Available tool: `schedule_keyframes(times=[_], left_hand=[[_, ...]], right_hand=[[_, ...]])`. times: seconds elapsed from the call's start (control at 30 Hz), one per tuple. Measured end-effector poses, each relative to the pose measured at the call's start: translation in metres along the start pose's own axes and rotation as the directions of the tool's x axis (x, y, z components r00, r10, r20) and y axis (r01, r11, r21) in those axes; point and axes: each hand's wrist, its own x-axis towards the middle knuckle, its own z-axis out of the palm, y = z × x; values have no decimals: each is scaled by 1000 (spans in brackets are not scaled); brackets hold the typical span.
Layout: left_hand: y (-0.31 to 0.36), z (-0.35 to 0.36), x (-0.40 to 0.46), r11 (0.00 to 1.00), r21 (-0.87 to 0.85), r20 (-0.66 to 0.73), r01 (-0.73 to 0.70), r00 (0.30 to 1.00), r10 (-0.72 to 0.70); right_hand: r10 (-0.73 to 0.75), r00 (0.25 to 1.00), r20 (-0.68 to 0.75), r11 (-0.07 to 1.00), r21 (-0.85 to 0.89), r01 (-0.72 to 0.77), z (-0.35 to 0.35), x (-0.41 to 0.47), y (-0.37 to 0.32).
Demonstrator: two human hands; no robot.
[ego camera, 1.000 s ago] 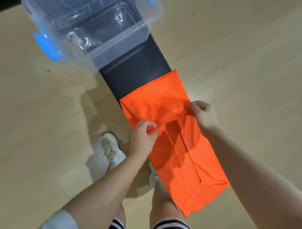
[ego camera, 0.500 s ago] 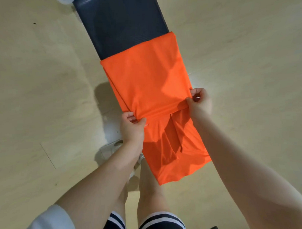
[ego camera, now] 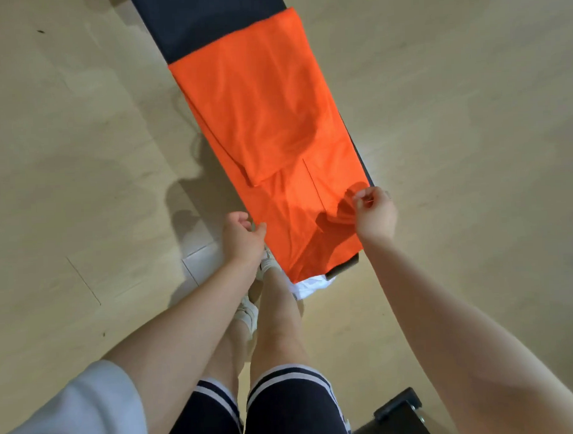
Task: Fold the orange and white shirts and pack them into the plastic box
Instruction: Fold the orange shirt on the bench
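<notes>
The orange shirt (ego camera: 262, 120) lies lengthwise on a dark bench (ego camera: 207, 21), its far part doubled back over the middle. My left hand (ego camera: 242, 238) is at the shirt's near left edge, fingers curled and thumb on the hem. My right hand (ego camera: 374, 217) pinches a bunched bit of orange cloth at the near right edge. A corner of the white shirt (ego camera: 313, 285) peeks out from under the orange one at the bench's near end. The plastic box is out of view.
Pale wooden floor surrounds the bench on both sides. My legs and white shoes (ego camera: 248, 310) stand just left of the bench's near end. A black object (ego camera: 399, 414) sits on the floor at the bottom right.
Both hands let go of the folded edge, which now lies flat on the shirt, and moved nearer to the hem. The view tilted down, so the plastic box has left the frame.
</notes>
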Motion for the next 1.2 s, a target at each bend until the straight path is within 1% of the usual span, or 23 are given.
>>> schedule_keyframes(times=[0.07,0.17,0.23,0.27,0.33,0.4,0.5,0.53,0.6,0.67,0.73,0.8,0.93,1.03,1.1,1.2], left_hand=[[-19,4,-13,1000,12,29,21,999,-21],[-43,13,-24,992,48,106,120,987,-124],[-56,23,-24,992,59,149,111,982,-119],[-61,28,-22,994,44,158,100,982,-105],[-68,39,-21,992,-18,182,129,975,-123],[-76,47,-22,980,-89,220,178,963,-155],[-80,53,-24,955,-174,223,238,955,-197],[-79,53,-24,942,-199,239,272,945,-223],[-74,51,-28,919,-227,277,324,926,-258],[-65,44,-35,916,-223,282,332,922,-265],[-56,36,-44,919,-216,278,329,923,-265],[-44,27,-53,920,-219,274,324,926,-261],[-8,11,-67,925,-251,214,286,948,-235],[25,-3,-65,952,-235,149,197,975,-165],[47,-14,-56,959,-247,159,142,982,-104],[77,-33,-32,958,-254,210,135,974,-82]], right_hand=[[47,999,-22,999,-6,-47,-6,-14,19],[140,989,-35,990,-9,-141,-11,-23,45],[195,978,-75,980,-13,-197,-11,-19,58],[208,972,-106,978,0,-209,-9,-14,63],[248,958,-142,969,57,-242,-4,-6,68],[299,947,-117,948,149,-281,3,0,72],[329,938,-108,924,243,-296,5,5,75],[310,944,-112,932,230,-279,5,7,76],[236,968,-80,964,145,-223,3,7,76],[162,986,-27,985,60,-160,1,5,73],[143,990,4,989,30,-143,-7,1,67],[116,992,44,993,27,-118,-21,-5,58],[-40,985,166,996,88,25,-54,-9,30],[-121,964,235,992,67,108,-72,1,-6],[-139,947,289,990,68,125,-77,12,-33],[-133,921,366,990,93,106,-72,36,-74]])
